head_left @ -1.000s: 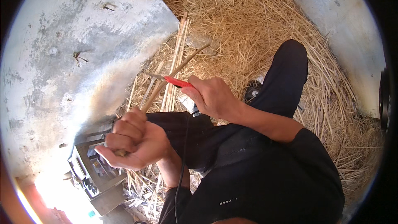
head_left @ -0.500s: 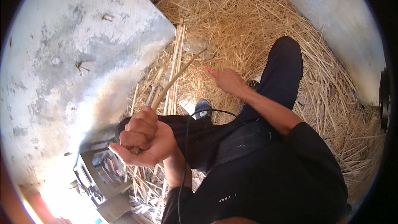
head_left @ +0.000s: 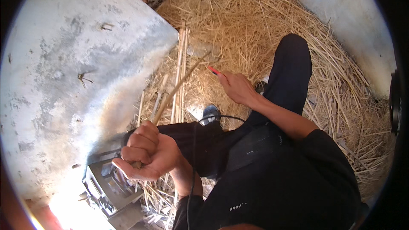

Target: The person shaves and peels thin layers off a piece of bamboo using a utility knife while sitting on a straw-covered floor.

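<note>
My left hand (head_left: 149, 151) is wrapped in a fist round the thick end of a long, slightly bent wooden stick (head_left: 181, 84). The stick slants up and away, its thin far end close to my right hand. Closed round a slim tool with a red and dark end (head_left: 213, 70), my right hand (head_left: 240, 88) hovers above the straw. Most of that tool is hidden by the fingers, so its kind does not show. A small gap separates its red end from the stick.
Loose straw (head_left: 238, 12) covers the floor ahead and to the right. Long pale sticks (head_left: 181, 66) lie beyond my left hand. A stained whitish wall (head_left: 85, 55) stands at left, near a grey metal box-like object (head_left: 117, 191). A black cable (head_left: 194, 157) crosses my lap.
My right hand has shifted slightly, and more of the tool's red and dark end shows. My left hand and the stick sit a little lower in view.
</note>
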A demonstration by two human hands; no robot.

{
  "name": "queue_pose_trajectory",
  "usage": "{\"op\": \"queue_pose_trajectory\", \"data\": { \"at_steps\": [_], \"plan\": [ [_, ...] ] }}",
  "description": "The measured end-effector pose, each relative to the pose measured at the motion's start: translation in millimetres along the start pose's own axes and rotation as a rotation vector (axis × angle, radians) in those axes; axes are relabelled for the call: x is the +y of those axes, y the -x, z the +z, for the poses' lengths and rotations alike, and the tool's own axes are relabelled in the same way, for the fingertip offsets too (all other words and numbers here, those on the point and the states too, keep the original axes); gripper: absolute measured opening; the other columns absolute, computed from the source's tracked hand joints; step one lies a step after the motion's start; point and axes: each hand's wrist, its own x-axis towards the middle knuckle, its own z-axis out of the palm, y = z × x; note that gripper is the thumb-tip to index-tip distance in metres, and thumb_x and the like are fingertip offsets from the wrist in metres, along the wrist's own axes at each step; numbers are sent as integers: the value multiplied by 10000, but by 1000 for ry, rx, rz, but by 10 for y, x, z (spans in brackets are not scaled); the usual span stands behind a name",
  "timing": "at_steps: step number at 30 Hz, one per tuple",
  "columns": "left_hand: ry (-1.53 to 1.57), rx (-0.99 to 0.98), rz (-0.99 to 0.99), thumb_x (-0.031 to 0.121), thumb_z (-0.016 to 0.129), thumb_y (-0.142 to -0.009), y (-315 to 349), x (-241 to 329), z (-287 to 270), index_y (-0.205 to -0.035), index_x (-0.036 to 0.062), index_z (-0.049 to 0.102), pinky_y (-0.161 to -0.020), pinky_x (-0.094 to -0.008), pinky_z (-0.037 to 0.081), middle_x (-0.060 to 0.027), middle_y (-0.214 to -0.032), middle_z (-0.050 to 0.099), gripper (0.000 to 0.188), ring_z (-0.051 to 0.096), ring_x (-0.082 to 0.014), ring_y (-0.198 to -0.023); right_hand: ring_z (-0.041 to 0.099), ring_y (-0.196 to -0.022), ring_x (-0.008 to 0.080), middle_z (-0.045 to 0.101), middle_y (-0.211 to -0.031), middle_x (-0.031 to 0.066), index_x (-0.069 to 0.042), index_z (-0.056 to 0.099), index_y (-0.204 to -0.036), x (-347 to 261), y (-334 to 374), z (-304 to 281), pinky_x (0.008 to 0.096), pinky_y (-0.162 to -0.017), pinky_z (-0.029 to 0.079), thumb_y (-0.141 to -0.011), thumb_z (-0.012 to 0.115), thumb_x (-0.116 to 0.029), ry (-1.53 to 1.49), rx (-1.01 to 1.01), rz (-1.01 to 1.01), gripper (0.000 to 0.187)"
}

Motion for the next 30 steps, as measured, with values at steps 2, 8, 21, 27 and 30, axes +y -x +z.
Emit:
{"op": "queue_pose_trajectory", "data": {
  "at_steps": [2, 8, 21, 27, 30],
  "plan": [
    [-30, 72, -16, 382, 260, -963, 33, 42, -56, -513, 151, 199, -406, -258, 127, 27, -428, 138, 509, 81, -91, -390, 561, -594, 350, 499, -583, 202, 11, 520, -891, -456, 218, -117, 417, -557, 418, -934, 413, -228, -218, 13, -32, 266],
    [41, -20, -27, 439, 256, -963, 21, -20, 19, -526, 148, 214, -439, -272, 147, 24, -442, 173, 526, 116, -92, -415, 517, -479, 317, 498, -566, 185, 25, 519, -929, -373, 303, 117, 415, -472, 376, -936, 423, -207, -204, 79, -278, 252],
    [59, -169, 56, 584, 145, -946, 55, -67, 26, -537, 128, 248, -414, -257, 130, 34, -449, 204, 621, 129, -89, -400, 514, -458, 338, 475, -523, 176, 12, 499, -856, -196, 233, 98, 418, -458, 377, -934, 482, -182, -27, 19, -60, 210],
    [150, -280, 121, 655, 214, -891, 78, -157, -62, -533, 104, 284, -386, -253, 124, 33, -443, 227, 661, 171, -85, -371, 512, -476, 352, 485, -545, 194, 14, 514, -872, -510, 425, -103, 423, -466, 373, -939, 477, -190, -285, 18, -316, 218],
    [168, -368, 147, 648, 272, -883, 40, -150, 10, -524, 87, 306, -348, -237, 133, 36, -423, 251, 668, 205, -78, -342, 514, -474, 347, 490, -539, 194, 16, 530, -889, -227, 347, 79, 415, -460, 376, -940, 473, -217, -168, 34, -209, 245]
  ]
}}
